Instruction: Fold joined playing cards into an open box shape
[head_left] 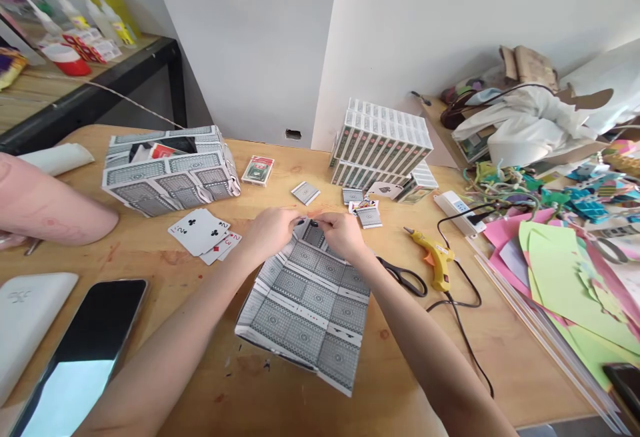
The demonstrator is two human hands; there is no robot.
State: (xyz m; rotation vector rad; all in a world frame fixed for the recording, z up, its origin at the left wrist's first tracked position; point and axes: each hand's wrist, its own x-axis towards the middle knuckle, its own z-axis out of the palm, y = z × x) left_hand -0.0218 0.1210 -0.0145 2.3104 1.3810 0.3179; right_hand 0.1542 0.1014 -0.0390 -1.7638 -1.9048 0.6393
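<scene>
Pinching the far edge of the card-patterned tray (pixel 297 285) on the table (pixel 387 370), the left hand (pixel 273 230) and right hand (pixel 344 234) grip work whose panels look mostly joined, that edge seemingly unfinished

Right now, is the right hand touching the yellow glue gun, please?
Apart: the head view shows bare tabletop between the right hand and the glue gun.

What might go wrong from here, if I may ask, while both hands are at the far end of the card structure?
Pressing too hard, the left hand and right hand could crease or pull apart the far end of the card structure. The scissors lie beside the right forearm, so a sideways move might knock them. That forearm might also snag the cord of the glue gun, which loops nearby.
</scene>
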